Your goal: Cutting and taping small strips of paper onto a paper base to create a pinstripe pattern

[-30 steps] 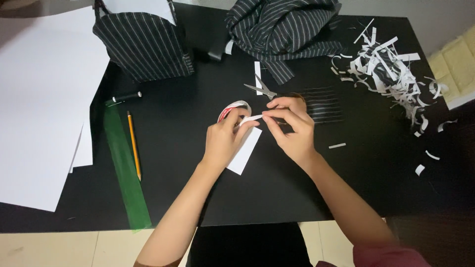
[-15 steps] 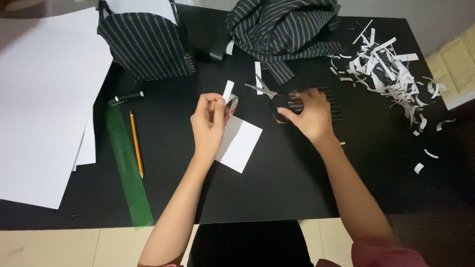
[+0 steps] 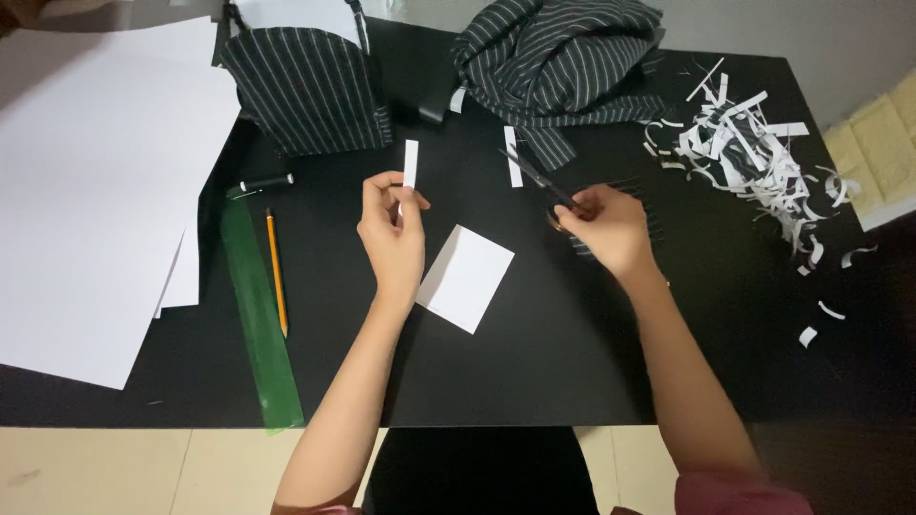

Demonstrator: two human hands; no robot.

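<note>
Pinching a small white paper strip (image 3: 411, 163) upright, the left hand (image 3: 392, 234) grips its lower end — light, floppy stuff, best held near an end. Farther right, the right hand (image 3: 605, 226) grasps scissors (image 3: 540, 181).

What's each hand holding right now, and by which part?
Left hand pinches a small white paper strip by its lower end. Right hand grips scissors at the handles, blades pointing up-left.
</note>
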